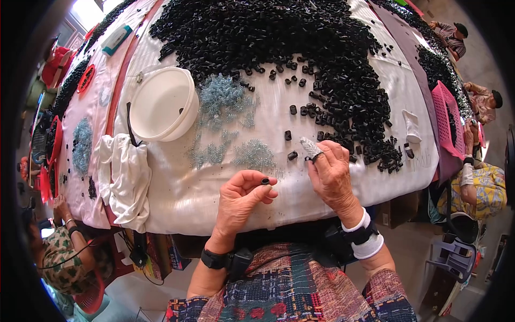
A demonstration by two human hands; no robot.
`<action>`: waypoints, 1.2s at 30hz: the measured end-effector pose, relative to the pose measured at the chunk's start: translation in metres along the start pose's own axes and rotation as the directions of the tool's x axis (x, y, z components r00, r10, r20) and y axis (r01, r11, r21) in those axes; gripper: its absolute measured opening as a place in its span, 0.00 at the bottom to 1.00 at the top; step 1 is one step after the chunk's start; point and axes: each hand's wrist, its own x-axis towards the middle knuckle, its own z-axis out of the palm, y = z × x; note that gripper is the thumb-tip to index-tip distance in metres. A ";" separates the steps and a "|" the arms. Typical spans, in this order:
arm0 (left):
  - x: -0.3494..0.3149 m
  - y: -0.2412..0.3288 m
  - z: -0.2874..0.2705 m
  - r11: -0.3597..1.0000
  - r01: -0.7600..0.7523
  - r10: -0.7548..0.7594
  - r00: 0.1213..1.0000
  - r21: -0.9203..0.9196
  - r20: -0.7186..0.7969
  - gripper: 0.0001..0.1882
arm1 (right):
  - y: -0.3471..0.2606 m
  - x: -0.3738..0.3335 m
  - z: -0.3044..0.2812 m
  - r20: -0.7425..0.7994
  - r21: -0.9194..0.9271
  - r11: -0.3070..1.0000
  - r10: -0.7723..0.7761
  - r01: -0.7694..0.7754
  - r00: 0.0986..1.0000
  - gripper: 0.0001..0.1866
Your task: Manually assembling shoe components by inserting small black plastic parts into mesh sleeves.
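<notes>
My left hand (240, 201) pinches a small black cylindrical piece (265, 181) between thumb and forefinger, just above the near edge of the white-covered table. Close by on the right, my right hand (331, 174) has its fingers bent together, with silvery-white wrapping (309, 146) on one finger. Something dark shows at the base of that wrapping; whether the hand grips it is hard to make out. A loose black cylinder (292, 155) lies between the hands. Beyond them spreads a big heap of black pieces (268, 32), and small pale-blue translucent pieces (222, 99) lie in clusters.
A white plastic bowl (182, 121) stands left of the blue pieces, with a crumpled white cloth (124, 180) nearer me. A pink basket (447, 121) sits at the right edge. Co-workers are along both sides, one person's camouflage sleeve (67, 260) at lower left.
</notes>
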 end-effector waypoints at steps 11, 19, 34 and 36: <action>0.001 -0.003 -0.009 0.982 -0.068 0.065 0.998 -0.175 -0.026 0.08 | -0.026 -0.002 0.018 0.119 0.342 0.939 -0.026 -0.016 0.993 0.13; -0.001 -0.003 -0.003 0.999 -0.036 0.036 0.998 0.003 -0.055 0.08 | -0.029 -0.010 0.028 0.101 0.219 0.975 -0.061 0.037 0.993 0.14; 0.003 -0.018 0.012 0.955 -0.128 0.155 0.985 0.267 -0.081 0.09 | -0.035 0.012 -0.011 0.146 0.352 0.917 -0.251 0.187 0.957 0.09; 0.004 -0.020 0.013 0.939 -0.155 0.189 0.979 0.308 -0.083 0.09 | -0.034 0.012 -0.012 0.164 0.345 0.919 -0.261 0.192 0.951 0.08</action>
